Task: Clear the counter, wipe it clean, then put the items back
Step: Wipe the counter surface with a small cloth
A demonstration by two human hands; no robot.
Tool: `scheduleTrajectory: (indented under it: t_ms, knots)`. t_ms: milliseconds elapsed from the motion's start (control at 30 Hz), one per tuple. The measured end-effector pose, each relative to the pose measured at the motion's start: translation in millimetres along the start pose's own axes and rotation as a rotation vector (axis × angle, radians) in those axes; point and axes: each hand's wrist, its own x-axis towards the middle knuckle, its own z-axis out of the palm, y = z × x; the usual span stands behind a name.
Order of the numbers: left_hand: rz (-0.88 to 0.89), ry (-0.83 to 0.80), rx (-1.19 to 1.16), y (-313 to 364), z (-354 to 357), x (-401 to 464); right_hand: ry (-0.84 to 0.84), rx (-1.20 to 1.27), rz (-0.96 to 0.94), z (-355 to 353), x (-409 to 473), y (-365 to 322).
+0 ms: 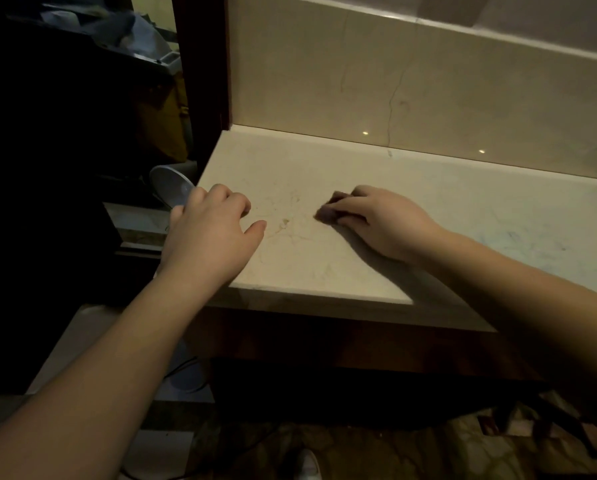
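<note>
The pale stone tabletop (411,216) carries nothing but the two hands. The right hand (380,221) lies knuckles up near the middle of it, fingers curled round a small dark cloth (328,213) pressed flat against the stone. Beside the cloth, toward the tabletop's left edge, there is a yellowish stain (285,223). The left hand (210,233) rests at that left edge, fingers loosely bent, thumb out; whether it grips anything I cannot tell. A grey round dish (169,188) tilts just past its fingers, off the tabletop.
</note>
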Motion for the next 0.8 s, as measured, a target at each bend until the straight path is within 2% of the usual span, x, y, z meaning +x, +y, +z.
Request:
scheduleTrajectory:
  t_ms: [67, 233, 333, 400, 500, 567, 700, 800]
  knots:
    - [-0.002, -0.001, -0.002, 0, 0, 1, 0.001, -0.003, -0.008, 1, -8, -8]
    - [0.008, -0.010, -0.002, 0, -1, 1, -0.061, 0.141, -0.263, -13, -77, -31]
    - [0.011, -0.013, -0.003, 0, 0, 0, -0.069, 0.176, -0.219, -13, -67, -24]
    - [0.008, -0.014, -0.001, 0, -1, 0, -0.018, 0.169, -0.113, -9, -41, -22]
    - [0.006, -0.010, 0.002, 0, -2, 0, -0.049, 0.099, 0.012, -3, -11, -20]
    - [0.005, -0.010, 0.003, 1, -2, -1, -0.064, 0.114, -0.011, -4, -16, -26]
    - [-0.007, -0.019, 0.001, 2, -3, 0, -0.041, 0.153, -0.182, -14, -69, -33]
    - [-0.027, -0.039, -0.014, 4, -5, 0, -0.046, 0.106, -0.189, -17, -84, -21]
